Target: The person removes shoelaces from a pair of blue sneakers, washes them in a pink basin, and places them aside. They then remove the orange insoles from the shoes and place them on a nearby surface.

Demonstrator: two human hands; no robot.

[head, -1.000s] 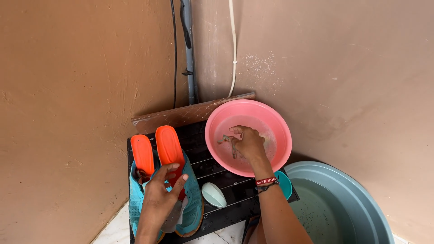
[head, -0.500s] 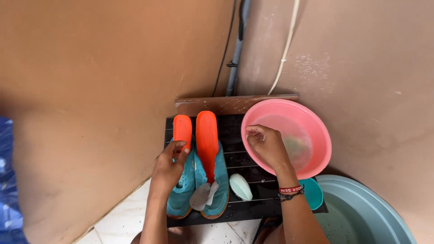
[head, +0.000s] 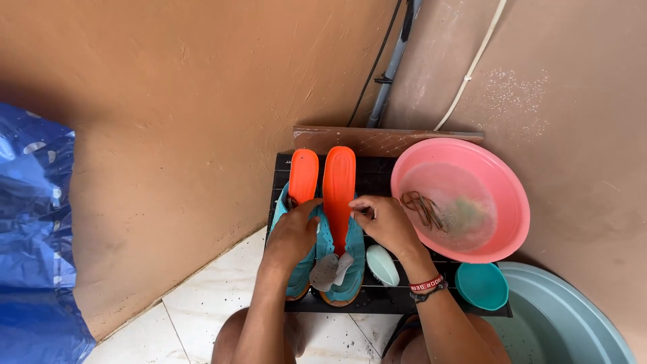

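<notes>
Left hand: my left hand [head: 293, 232] rests on the left teal fabric shoe [head: 296, 259], fingers curled over its opening beside the short orange foam insole [head: 303, 176]; the grip is closed on the shoe's upper edge.
Right hand: my right hand [head: 383, 222] sits just beside the long orange foam insole [head: 338, 195], fingertips pinched together at its right edge; I cannot tell whether they clamp the insole itself or something small against it.
Shoes: the right teal fabric shoe [head: 349, 273] lies touching the left one, toes toward me, both on the black slatted plastic tabletop [head: 404, 296]. Each insole stands out of its shoe and points toward the wall.
Tongue: a grey tongue flap [head: 329, 269] lies folded out over the right shoe.
Brush: a pale green oval scrubbing brush [head: 383, 264] lies on the slats just right of the shoes, under my right wrist.
Wristband: a red and black band [head: 427, 284] circles my right wrist.
Basin: a round pink plastic basin [head: 507, 195] of cloudy water sits at the right end of the tabletop, with dark brown laces [head: 421, 205] soaking inside it, close to my right hand.
Scoop: a small teal plastic cup [head: 481, 286] stands below the basin, beside my forearm.
Tub: a large grey-green plastic tub [head: 573, 323] fills the lower right corner.
Board: a brown wooden board [head: 384, 140] leans behind the tabletop against the wall.
Pipe: a grey pipe [head: 394, 64] and a white cable [head: 472, 64] run up the corner of the plastered walls.
Sheet: a blue plastic sheet [head: 34, 236] hangs at the far left, well apart.
Floor: white tiled floor [head: 195, 317] shows beneath my knees.
</notes>
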